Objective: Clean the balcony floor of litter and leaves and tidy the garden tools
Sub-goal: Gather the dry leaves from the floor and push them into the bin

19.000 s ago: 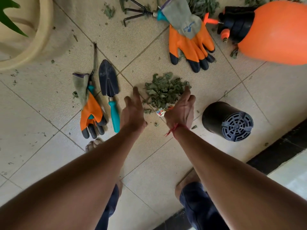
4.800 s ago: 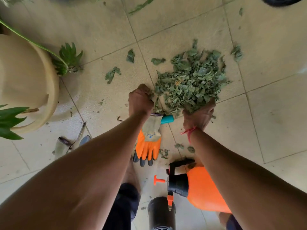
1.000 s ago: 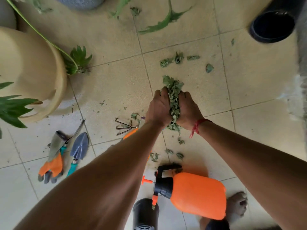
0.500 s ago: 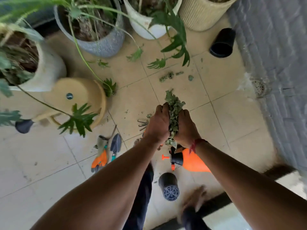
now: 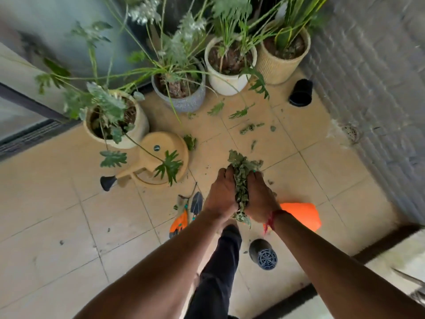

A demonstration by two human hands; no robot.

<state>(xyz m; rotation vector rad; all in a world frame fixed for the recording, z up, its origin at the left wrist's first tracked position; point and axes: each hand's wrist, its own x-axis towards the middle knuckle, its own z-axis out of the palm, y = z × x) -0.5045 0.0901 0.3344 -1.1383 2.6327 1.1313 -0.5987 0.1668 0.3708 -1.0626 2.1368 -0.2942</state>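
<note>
A bunch of dry green leaves (image 5: 241, 178) is pressed between my left hand (image 5: 220, 194) and my right hand (image 5: 259, 199), both cupped round it high above the tiled floor. Below lie an orange-and-grey glove (image 5: 180, 221) and a small trowel (image 5: 197, 204) side by side. The orange sprayer (image 5: 303, 215) lies partly hidden behind my right wrist. A few loose leaves (image 5: 249, 127) stay scattered on the tiles further out.
A tan watering can (image 5: 156, 162) lies left of my hands. Several potted plants (image 5: 179, 90) crowd the far side. One black pot (image 5: 264, 254) lies on its side near my leg, another black pot (image 5: 300, 93) by the grey brick wall (image 5: 372, 88).
I have stood up with the bunch of leaves held between both hands; the floor and tools now sit much farther below, and the potted plants have come into view.
</note>
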